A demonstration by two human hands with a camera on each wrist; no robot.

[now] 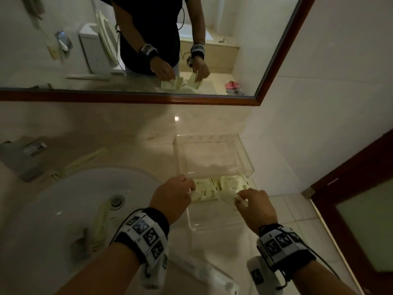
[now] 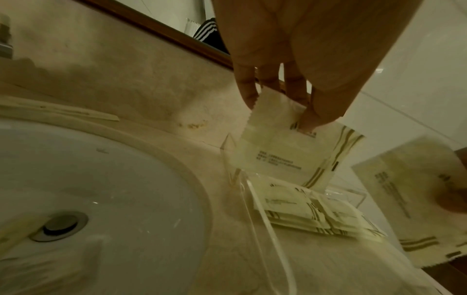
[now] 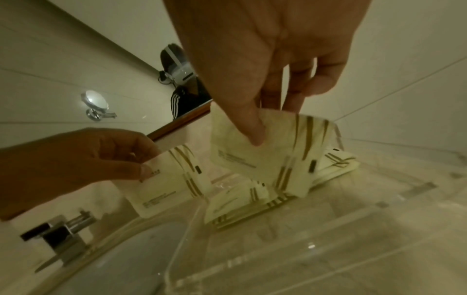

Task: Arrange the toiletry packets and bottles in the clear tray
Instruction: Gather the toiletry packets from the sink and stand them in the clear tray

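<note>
Both wrists hover low: left hand (image 1: 173,194) and right hand (image 1: 254,204) each pinch a striped packet (image 2: 285,151) in their fingers. Lay each flat on the stack (image 3: 252,205) in the clear tray (image 1: 214,225), edges squared.

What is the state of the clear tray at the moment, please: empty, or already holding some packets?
Already holding some: several cream packets lie flat in the clear tray. No bottles show. Each hand pinches another packet above it.
</note>
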